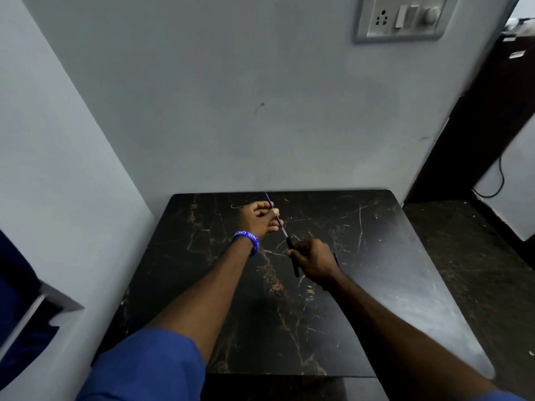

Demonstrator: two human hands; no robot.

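Above a black marble-patterned table, both my hands work on one pen. My right hand grips the black pen barrel, which points away from me toward the wall. A thin blue refill with a metal tip section sticks out of the barrel's far end. My left hand, with a blue wristband on its wrist, pinches the refill partway along its length. The far end of the refill rises past my left fingers.
A small thin pale curl, perhaps a spring, lies on the table left of my left hand. Grey walls close in the table at the back and left. A switch panel is high on the wall. Dark furniture stands to the right.
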